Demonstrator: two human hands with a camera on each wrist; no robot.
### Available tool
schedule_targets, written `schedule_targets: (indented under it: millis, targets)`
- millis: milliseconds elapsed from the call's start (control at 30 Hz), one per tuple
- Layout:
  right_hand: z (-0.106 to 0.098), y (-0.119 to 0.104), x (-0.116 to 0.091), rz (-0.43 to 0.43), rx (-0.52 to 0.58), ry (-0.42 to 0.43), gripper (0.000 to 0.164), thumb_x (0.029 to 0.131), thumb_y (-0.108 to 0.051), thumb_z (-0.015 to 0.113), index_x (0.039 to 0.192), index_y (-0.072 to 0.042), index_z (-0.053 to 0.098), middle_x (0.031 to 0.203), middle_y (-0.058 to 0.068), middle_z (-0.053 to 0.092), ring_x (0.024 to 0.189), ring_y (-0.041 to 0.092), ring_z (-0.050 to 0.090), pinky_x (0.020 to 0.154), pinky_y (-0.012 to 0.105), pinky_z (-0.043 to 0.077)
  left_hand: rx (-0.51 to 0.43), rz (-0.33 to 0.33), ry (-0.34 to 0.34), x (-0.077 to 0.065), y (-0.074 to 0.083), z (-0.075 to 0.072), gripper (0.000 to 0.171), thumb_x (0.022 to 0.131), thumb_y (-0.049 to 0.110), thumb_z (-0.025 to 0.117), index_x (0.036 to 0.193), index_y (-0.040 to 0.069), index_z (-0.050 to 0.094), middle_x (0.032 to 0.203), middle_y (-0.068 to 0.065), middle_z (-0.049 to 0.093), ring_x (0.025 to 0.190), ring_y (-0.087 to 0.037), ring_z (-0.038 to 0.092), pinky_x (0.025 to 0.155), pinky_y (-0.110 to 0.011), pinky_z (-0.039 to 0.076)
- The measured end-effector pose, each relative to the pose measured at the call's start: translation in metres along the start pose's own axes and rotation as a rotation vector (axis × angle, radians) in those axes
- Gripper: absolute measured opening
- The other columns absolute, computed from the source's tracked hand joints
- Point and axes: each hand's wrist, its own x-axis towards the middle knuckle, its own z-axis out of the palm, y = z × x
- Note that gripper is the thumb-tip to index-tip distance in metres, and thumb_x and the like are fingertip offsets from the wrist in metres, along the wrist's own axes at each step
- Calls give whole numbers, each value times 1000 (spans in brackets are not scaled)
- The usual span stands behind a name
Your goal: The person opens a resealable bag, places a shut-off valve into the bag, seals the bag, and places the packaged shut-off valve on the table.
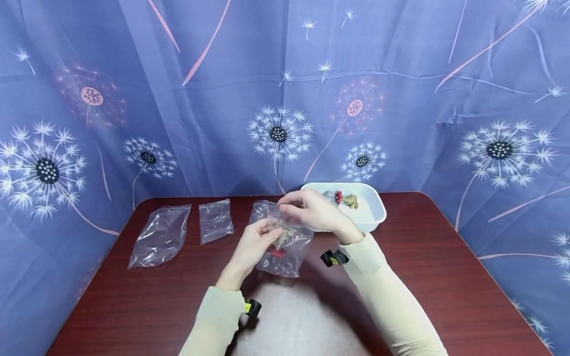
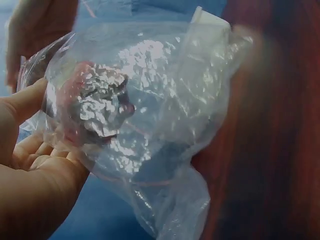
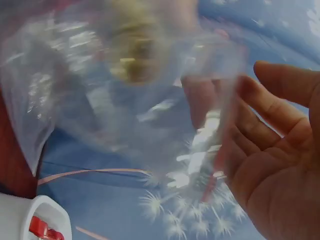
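A brass valve [image 1: 283, 238] with a red handwheel [image 1: 277, 252] sits inside a clear plastic bag [image 1: 291, 262], above the middle of the table. My left hand [image 1: 255, 245] grips the valve through the film, thumb on the near side. In the left wrist view the handwheel [image 2: 100, 102] shows through the shiny plastic. At the bag's upper end is my right hand [image 1: 317, 211], its thumb apart from its fingers. The right wrist view has these fingers [image 3: 255, 117] loosely bent, partly behind the bag's edge, with the valve's brass end [image 3: 134, 60] blurred in the bag.
A white plastic tub [image 1: 377, 217] stands at the table's back, right of centre, and holds another red-handled brass valve [image 1: 351, 200]. On the left lie a larger clear bag [image 1: 161, 237] and a smaller one [image 1: 215, 220]. A patterned blue curtain [image 1: 213, 133] hangs behind the table.
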Motion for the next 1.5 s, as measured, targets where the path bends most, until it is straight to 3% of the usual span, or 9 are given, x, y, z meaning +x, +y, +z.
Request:
schedule_targets:
  millis: [133,267,433,600,700,833,1067,1300,1500]
  targets:
    - [-4,2,-12,0,-35,118,18,96,-22,64,108,-13,74,100,-4,70,84,9,61,76,31,50,-19,-39,-15,0,-3,4,25,94,8,64,116,-5,62,88,-5,68,74,-11,61,66,-25,52]
    - [-8,11,-26,77,-62,177,20,95,-23,66,110,-11,73,101,-2,70,86,13,63,78,37,52,-1,-44,5,-1,-3,5,25,94,7,65,116,-5,62,89,-6,69,77,-11,61,68,-25,51]
    - [-7,24,-43,166,-67,94,33,92,-33,69,115,-9,69,98,-1,68,88,15,63,82,43,50,-3,-53,4,-1,-3,3,24,94,7,63,116,-3,62,90,-7,68,76,-13,61,67,-27,53]
    - [-1,35,-50,176,5,63,41,88,-30,75,120,-7,66,94,-1,70,88,14,64,79,37,51,-47,-39,12,0,-5,6,25,94,8,64,116,-4,62,87,-7,67,73,-14,62,64,-30,55]
    - [2,39,-50,192,67,87,31,87,-22,76,113,-6,68,88,0,71,79,18,67,72,33,53,-65,-20,37,2,-6,7,24,94,8,65,115,-5,62,85,-6,67,71,-12,62,62,-28,55]
    - [4,41,-49,189,139,125,8,91,-15,71,93,-7,72,76,0,68,64,28,66,65,30,53,-40,-21,70,3,-6,7,24,94,9,65,115,-4,64,85,-4,65,72,-10,59,66,-25,52]
    - [5,46,-50,149,149,169,12,91,-11,70,80,-9,72,64,1,63,57,29,63,67,28,50,-19,-9,24,3,-8,6,21,98,6,58,113,-7,64,96,-13,71,83,-14,67,74,-27,54]
    - [4,51,-52,146,129,172,16,91,-8,70,74,-11,69,63,6,64,55,28,63,57,28,50,-76,34,-98,3,-11,4,29,100,6,54,116,-18,55,105,-29,66,94,-27,70,85,-37,54]
    - [3,53,-53,170,139,153,11,90,-8,71,79,-10,72,68,10,67,55,27,63,59,27,51,-65,56,-98,3,-10,-4,30,102,8,52,115,-18,57,105,-31,66,94,-29,70,83,-40,54]
